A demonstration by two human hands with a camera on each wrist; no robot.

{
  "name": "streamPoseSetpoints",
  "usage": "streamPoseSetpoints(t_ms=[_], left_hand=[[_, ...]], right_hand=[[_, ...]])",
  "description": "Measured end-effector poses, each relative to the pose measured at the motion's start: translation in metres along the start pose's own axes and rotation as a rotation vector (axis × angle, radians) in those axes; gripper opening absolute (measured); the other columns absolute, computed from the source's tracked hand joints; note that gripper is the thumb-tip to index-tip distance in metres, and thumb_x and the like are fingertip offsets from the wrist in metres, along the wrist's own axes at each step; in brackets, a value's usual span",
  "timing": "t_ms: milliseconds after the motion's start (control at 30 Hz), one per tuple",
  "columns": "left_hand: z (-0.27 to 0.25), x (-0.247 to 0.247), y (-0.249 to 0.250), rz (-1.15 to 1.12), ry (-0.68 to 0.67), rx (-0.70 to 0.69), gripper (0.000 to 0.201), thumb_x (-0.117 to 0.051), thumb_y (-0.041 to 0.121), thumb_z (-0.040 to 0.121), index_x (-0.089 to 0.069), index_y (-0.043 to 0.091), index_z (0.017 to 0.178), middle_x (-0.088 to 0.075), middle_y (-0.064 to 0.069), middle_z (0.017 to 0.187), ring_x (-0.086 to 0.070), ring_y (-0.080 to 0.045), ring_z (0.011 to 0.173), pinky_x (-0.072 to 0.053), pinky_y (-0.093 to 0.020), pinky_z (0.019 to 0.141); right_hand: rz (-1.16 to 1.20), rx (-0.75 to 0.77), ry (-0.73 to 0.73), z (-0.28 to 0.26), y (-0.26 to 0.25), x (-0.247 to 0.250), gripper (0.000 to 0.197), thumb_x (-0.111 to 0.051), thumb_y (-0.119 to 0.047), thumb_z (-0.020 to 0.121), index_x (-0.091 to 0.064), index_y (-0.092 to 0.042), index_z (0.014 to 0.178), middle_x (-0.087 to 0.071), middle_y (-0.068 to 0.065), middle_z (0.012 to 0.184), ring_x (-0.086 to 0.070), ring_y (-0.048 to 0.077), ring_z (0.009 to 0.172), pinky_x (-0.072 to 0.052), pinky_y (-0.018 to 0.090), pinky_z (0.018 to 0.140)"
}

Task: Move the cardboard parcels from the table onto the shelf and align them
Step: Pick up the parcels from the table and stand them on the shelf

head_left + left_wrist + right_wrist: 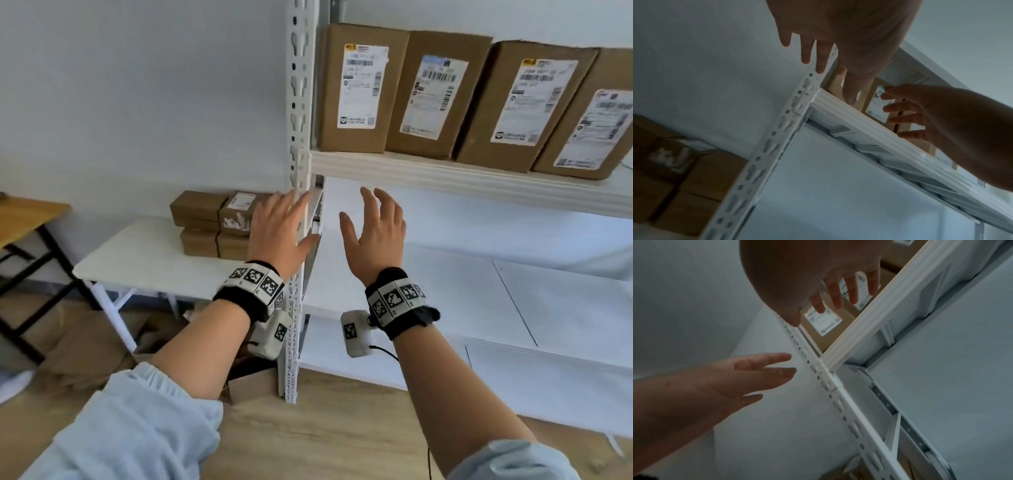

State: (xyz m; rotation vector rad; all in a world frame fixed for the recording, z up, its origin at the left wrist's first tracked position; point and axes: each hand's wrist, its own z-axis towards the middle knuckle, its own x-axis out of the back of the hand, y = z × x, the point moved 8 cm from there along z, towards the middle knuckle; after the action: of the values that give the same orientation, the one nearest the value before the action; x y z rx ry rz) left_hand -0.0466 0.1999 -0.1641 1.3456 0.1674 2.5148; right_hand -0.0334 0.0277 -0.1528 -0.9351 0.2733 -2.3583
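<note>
Several brown cardboard parcels (363, 89) with white labels stand side by side on the upper white shelf (445, 174), leaning rightward. More parcels (209, 222) are stacked on the white table (144, 253) to the left of the rack. My left hand (279, 229) is open, fingers spread, in front of the rack's upright post (298, 137), holding nothing. My right hand (376, 229) is open too, raised below the upper shelf, empty. In the left wrist view the left hand (838, 40) and the right hand (931, 116) both hang free under the shelf edge (869, 128).
The rack's lower white shelves (479, 291) lie to the right. A wooden table (24, 219) with black legs stands at far left. Flattened cardboard (96, 342) and an open box (253, 380) lie on the wooden floor under the white table.
</note>
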Motion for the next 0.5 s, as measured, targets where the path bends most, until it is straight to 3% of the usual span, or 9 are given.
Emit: streamPoseSetpoints(t_ms=[167,367,500], left_hand=[[-0.021,-0.013,-0.085,0.064,-0.070,0.156,0.081,-0.059,0.053,0.092,-0.018,0.027,0.157,-0.022,-0.004,0.164,-0.016,-0.028,0.151,-0.007,-0.050,0.121],[-0.028,-0.042,-0.166,0.124,-0.113,0.270,0.079,-0.058,0.054,0.092,-0.022,0.026,0.157,-0.027,-0.006,0.162,-0.019,-0.031,0.149,-0.012,-0.052,0.121],[-0.022,-0.069,-0.216,0.169,-0.167,0.346,0.081,-0.060,0.053,0.092,-0.020,0.026,0.157,-0.026,-0.005,0.162,-0.019,-0.030,0.149,-0.013,-0.051,0.121]], right_hand=[[0.007,0.126,-0.113,-0.012,-0.057,-0.062,0.058,-0.046,-0.047,0.095,-0.049,-0.012,0.141,-0.049,0.014,0.141,-0.044,0.035,0.129,-0.040,0.051,0.103],[0.066,0.216,-0.284,-0.023,-0.094,-0.157,0.058,-0.044,-0.045,0.094,-0.048,-0.014,0.142,-0.047,0.013,0.144,-0.040,0.035,0.134,-0.037,0.052,0.108],[0.160,0.254,-0.346,-0.020,-0.105,-0.217,0.055,-0.046,-0.044,0.098,-0.049,-0.012,0.142,-0.047,0.011,0.144,-0.041,0.031,0.134,-0.036,0.047,0.110]])
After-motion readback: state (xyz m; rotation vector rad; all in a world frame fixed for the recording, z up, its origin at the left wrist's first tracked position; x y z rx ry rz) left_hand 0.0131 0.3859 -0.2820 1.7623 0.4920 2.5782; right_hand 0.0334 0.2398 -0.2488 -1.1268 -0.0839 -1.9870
